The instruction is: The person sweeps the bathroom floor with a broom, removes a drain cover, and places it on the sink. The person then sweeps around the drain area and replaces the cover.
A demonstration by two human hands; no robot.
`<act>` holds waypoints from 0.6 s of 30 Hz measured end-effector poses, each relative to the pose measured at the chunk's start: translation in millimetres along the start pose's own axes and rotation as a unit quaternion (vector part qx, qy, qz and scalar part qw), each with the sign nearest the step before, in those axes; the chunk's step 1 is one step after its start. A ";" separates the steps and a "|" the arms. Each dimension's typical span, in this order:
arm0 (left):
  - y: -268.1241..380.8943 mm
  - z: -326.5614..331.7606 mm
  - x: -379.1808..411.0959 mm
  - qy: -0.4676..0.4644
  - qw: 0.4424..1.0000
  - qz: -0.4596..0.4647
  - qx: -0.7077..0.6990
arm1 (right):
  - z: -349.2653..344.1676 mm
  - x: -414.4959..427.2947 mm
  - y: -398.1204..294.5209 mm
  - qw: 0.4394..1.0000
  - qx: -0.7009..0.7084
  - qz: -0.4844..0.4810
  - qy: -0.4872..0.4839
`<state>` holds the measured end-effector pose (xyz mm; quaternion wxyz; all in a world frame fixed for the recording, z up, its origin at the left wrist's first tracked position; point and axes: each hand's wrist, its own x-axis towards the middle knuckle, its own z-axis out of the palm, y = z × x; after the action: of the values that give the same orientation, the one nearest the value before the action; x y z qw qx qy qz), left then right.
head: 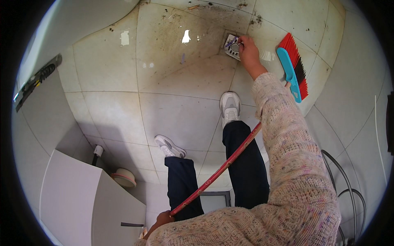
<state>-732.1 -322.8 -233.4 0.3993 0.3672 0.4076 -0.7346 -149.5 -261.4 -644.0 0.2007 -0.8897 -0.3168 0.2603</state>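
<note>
My left hand (163,219), low in the view, is closed around the end of a red broom handle (215,175). The handle slants up and passes under my right sleeve. Past the sleeve, the blue broom head (286,63) with red and black bristles (297,63) lies on the tiles. My right hand (250,53) reaches down to a square metal floor drain cover (233,47), fingers bent at its right side. A purple strip (231,42) lies across the cover beside my fingertips; whether they pinch it is hidden.
Wet, dirty floor tiles (181,40) with dark debris (257,21) surround the drain. Another purple scrap (182,58) lies to the left. A white cabinet (70,196), a basin (124,177) and a pipe (98,151) are at lower left. Grey hoses (349,184) hang at right.
</note>
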 end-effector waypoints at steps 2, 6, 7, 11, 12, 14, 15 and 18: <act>4.3 -3.7 -1.9 0.007 1.000 -0.005 -0.004 | -6.0 -13.2 -4.1 0.995 0.099 0.031 0.011; -2.4 -1.7 -4.3 0.015 1.000 0.014 -0.008 | -29.7 -48.7 -11.1 0.987 0.055 0.149 0.025; -5.7 -0.1 -5.7 0.018 1.000 0.020 -0.004 | -33.8 -57.2 -2.2 0.982 0.002 0.188 0.012; -15.9 -1.5 -19.3 0.062 0.995 0.067 -0.032 | -66.5 -80.0 23.2 0.906 0.222 0.360 -0.023; -16.5 -5.4 -28.8 0.074 0.993 0.072 -0.057 | -75.8 -87.4 17.7 0.898 0.257 0.357 -0.001; -35.2 1.4 -41.8 0.097 0.974 0.143 -0.147 | -95.2 -102.3 3.2 0.885 0.323 0.334 0.014; -38.7 -3.1 -52.9 0.090 0.965 0.152 -0.192 | -110.5 -109.0 -14.5 0.880 0.357 0.314 0.009; -49.3 -26.8 -97.7 0.043 0.921 0.183 -0.340 | -156.4 -131.6 -86.8 0.852 0.444 0.276 -0.018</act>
<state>-729.9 -253.6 -144.5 0.6098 0.3086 0.5752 -0.4494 -184.4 -317.0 -431.8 0.4886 -0.7521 0.0871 0.4337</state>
